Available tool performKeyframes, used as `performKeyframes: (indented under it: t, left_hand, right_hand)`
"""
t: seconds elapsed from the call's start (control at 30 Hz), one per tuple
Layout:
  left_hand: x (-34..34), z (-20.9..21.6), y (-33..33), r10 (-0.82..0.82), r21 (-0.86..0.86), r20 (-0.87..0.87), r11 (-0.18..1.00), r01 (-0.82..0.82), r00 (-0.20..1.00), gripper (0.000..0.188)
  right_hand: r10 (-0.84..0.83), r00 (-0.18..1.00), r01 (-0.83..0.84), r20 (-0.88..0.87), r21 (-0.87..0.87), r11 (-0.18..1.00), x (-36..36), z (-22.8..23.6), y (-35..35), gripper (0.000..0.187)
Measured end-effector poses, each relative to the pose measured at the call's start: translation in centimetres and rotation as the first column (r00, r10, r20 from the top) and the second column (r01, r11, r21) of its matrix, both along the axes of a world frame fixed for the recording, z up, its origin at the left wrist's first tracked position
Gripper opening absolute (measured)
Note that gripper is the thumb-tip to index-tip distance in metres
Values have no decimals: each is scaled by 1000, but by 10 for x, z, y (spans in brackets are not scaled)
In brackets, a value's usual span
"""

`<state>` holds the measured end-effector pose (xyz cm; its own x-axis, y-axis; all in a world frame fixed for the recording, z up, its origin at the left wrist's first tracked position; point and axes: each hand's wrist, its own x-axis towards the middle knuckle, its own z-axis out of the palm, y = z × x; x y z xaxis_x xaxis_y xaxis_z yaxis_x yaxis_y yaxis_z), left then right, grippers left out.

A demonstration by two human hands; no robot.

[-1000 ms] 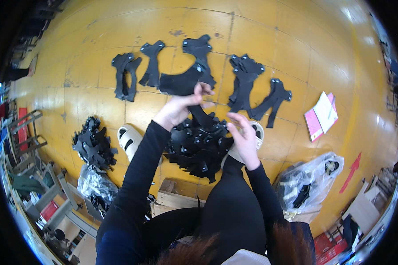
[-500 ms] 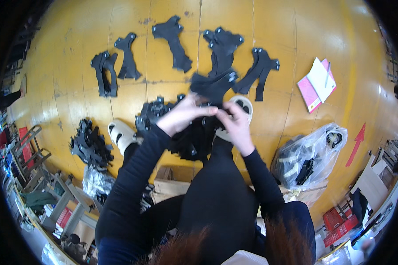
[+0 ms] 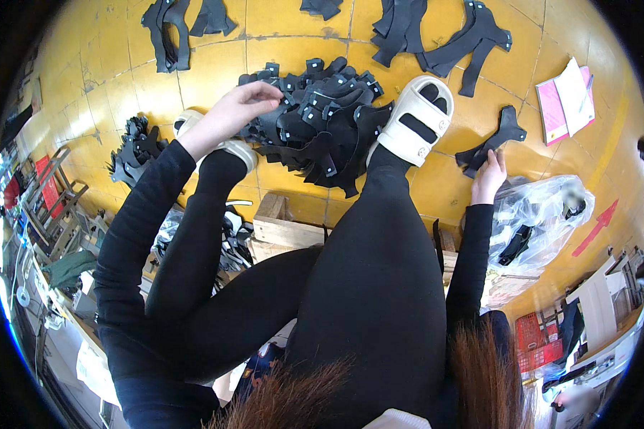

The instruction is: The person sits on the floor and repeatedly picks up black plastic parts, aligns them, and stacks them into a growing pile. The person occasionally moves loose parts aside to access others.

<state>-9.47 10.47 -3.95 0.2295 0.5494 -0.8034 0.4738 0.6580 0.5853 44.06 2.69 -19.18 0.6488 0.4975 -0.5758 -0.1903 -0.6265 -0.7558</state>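
Observation:
My left hand (image 3: 232,113) hovers at the left edge of a large heap of black fabric cut pieces (image 3: 315,118), its fingers stretched out with nothing in them. Small white marks dot the pieces in the heap. Out to the right, my right hand (image 3: 489,177) has its fingers closed at the lower edge of one black fabric piece (image 3: 506,130), which is forked at its upper end. That piece is low over the yellow floor or on it; I cannot tell which. The fingertips are partly hidden by the hand.
More black pieces (image 3: 401,32) lie in a row along the far floor. A pink pad with white paper (image 3: 569,100) lies at right, a clear plastic bag (image 3: 544,222) near my right forearm. A smaller black pile (image 3: 132,154) is at left. My sandal (image 3: 415,121) flanks the heap.
Both hands were together over the heap with a black piece. Now they are apart: the right has moved right with a piece, the left has moved left. The view has tilted down.

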Motion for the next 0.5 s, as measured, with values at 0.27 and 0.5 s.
performKeyframes:
  t: [0.27,0.5]
  left_hand:
    - [-1,-17,-24,-185,465,-502,766,444,845,38]
    - [-5,-24,-20,-452,328,-494,695,640,743,31]
  right_hand:
    - [268,956,-291,122,253,923,-99,53,47,56]
    - [764,567,-821,309,283,495,-168,67,79,19]
